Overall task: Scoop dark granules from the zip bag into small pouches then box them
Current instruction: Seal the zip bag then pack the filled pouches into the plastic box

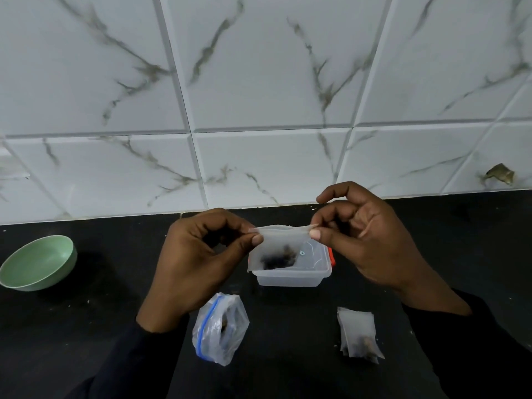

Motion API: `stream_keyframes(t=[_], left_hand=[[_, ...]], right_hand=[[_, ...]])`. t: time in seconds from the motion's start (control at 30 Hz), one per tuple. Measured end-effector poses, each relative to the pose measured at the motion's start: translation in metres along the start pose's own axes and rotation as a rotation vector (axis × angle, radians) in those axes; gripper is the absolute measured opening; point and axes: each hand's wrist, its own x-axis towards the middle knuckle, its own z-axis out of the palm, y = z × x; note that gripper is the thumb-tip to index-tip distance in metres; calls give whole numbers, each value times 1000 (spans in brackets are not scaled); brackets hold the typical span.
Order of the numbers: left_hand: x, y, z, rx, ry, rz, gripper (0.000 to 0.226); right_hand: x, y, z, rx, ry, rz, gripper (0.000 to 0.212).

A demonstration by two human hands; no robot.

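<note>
Pouch point(277, 249) of dark granules hangs between left hand point(198, 260) and right hand point(365, 240), each pinching a top corner, directly above the open plastic box point(290, 276).

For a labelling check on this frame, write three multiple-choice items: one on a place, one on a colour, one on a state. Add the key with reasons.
1. Where is the green bowl?
A. on the black counter, far left
B. far right
C. on a shelf

2. On the zip bag, what colour is the seal strip?
A. red
B. yellow
C. blue

3. What state is the pouch pinched by the left hand and right hand?
A. empty
B. holding dark granules
C. lying flat

Key:
1 A, the bowl stands at the picture's left edge.
2 C, a blue strip runs along the bag's mouth.
3 B, a dark clump shows through the pouch, which is held up by its top corners.
</note>
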Motion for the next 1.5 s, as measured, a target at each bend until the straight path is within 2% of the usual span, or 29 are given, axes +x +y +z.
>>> stream_keyframes(t=[0.3, 0.47, 0.57, 0.77, 0.9, 1.03, 1.13, 1.3, 1.4, 1.5], left_hand=[[-1, 0, 7, -33, -19, -18, 14], [-3, 4, 9, -105, -73, -16, 10], [-8, 5, 14, -168, -112, -5, 11], [-10, 8, 20, -215, -119, -3, 12], [-12, 8, 22, -200, -131, 13, 10], [-16, 4, 26, -199, -100, 9, 10], [-17, 2, 28, -230, -46, 2, 12], [-15, -3, 27, -246, 28, -34, 10], [-13, -6, 28, -246, 44, -48, 11], [-10, -8, 26, -244, 60, -54, 9]], right_hand=[[-4, 6, 8, -32, -24, -97, 22], [-5, 10, 10, -21, -110, -49, 30], [-7, 17, 17, 74, -136, -48, 23], [-5, 22, 26, 162, -107, -58, 37], [-6, 18, 32, 120, -113, -72, 23], [-10, 19, 35, 107, -82, -88, 21], [-10, 21, 36, 87, -63, -86, 27], [-6, 27, 34, 115, 72, -57, 30], [-5, 31, 32, 187, 37, -77, 25], [-7, 32, 27, 194, 6, -82, 32]])
